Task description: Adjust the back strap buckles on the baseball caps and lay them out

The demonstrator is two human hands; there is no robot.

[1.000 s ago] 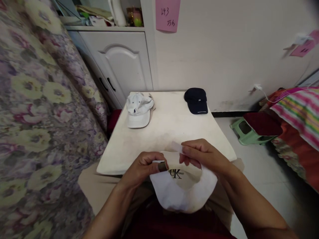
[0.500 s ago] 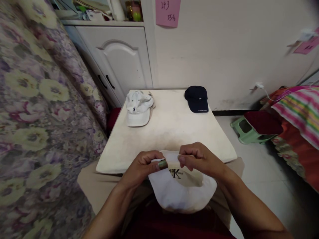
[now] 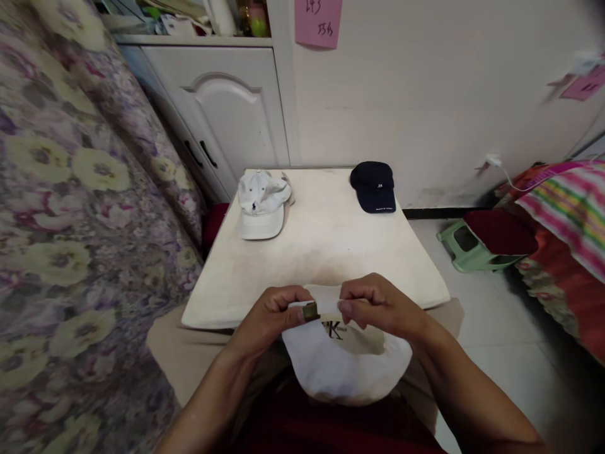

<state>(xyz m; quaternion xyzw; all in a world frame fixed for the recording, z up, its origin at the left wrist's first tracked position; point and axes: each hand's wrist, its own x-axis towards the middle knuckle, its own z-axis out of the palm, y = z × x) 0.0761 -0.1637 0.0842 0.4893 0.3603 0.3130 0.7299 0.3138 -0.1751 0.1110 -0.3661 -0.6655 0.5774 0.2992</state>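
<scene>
Over my lap I hold a white cap [image 3: 340, 372], with dark lettering on its inside in view. My left hand [image 3: 274, 312] is closed on the cap's edge at the left, its thumb against a small shiny greenish-gold piece [image 3: 310, 311] that looks like a metal buckle. At the right of the same edge, my right hand [image 3: 378, 306] pinches the cap between thumb and curled fingers. Part of the edge is hidden behind my fingers. On the table beyond lie a pale cap [image 3: 261, 205] at the left and a navy cap [image 3: 374, 186] at the right.
The cream table [image 3: 321, 239] stands before my knees, against the wall. To the left hang a floral curtain [image 3: 94, 252] and a white cabinet [image 3: 227, 107]. A green stool [image 3: 458, 243] with a dark red top stands at the right, beside a bed with striped cloth [image 3: 567, 214].
My right thumb has shifted very slightly downward on the cap's edge, and the shiny piece at my left thumb has turned a little. Both hands keep hold; the other caps stay put.
</scene>
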